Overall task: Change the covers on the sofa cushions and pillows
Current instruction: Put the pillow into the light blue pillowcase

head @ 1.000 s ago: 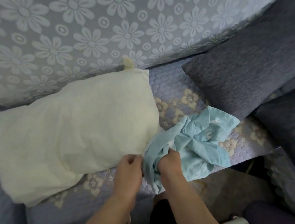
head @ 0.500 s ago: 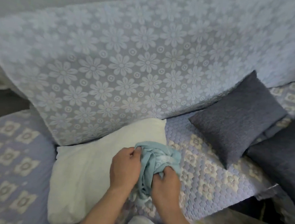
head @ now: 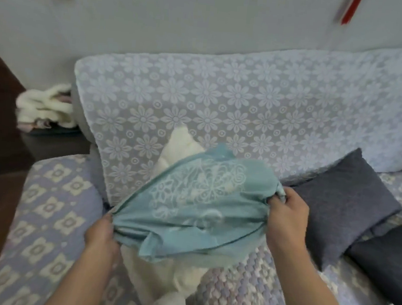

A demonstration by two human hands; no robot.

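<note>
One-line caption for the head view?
Both hands stretch a teal pillowcase above a bare white pillow.

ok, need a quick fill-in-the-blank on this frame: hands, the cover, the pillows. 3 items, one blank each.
1. The teal cover is stretched between ____ hands.
2. The bare white pillow lies ____ the cover.
3. The dark grey cushions sit beyond the person's ____ hand, away from the other hand.

Missing words: two; under; right

A single head-worn view looks forward and down, close over the sofa (head: 223, 110) seat and backrest.
</note>
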